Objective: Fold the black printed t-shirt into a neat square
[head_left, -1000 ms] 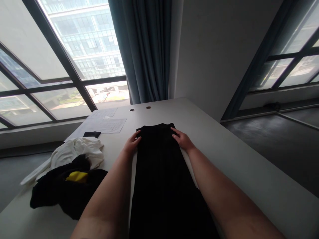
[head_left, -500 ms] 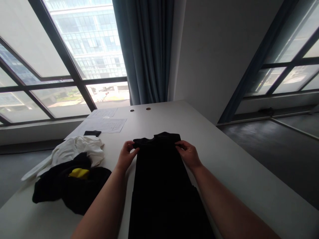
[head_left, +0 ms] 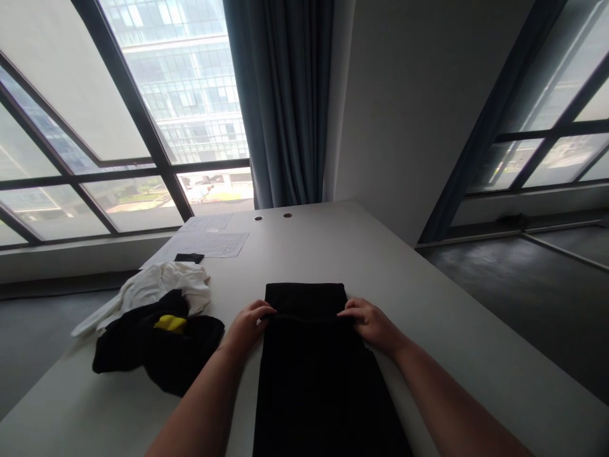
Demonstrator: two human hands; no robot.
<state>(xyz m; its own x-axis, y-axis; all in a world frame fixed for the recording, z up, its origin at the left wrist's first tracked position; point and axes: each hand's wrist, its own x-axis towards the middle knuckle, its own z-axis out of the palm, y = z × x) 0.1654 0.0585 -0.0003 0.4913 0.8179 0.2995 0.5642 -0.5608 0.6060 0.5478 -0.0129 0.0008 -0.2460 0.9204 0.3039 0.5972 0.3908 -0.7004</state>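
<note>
A long black garment (head_left: 314, 374) lies lengthwise on the white table (head_left: 428, 317), running from the near edge toward the middle. Its far end is doubled back toward me, making a fold at the top. My left hand (head_left: 250, 325) pinches the folded-over edge on the left side. My right hand (head_left: 371, 322) pinches the same edge on the right side. Both hands are closed on the cloth, with the fingers curled over it.
A heap of clothes (head_left: 157, 330) in white, black and yellow lies at the left of the table. Behind it are a small black item (head_left: 189, 258) and sheets of paper (head_left: 209, 240). Two cable holes (head_left: 273, 217) sit near the far edge, before a curtain (head_left: 280, 95).
Both hands gripped the far end of the black garment, lifted it and drew it back toward me, so the far end now lies folded over.
</note>
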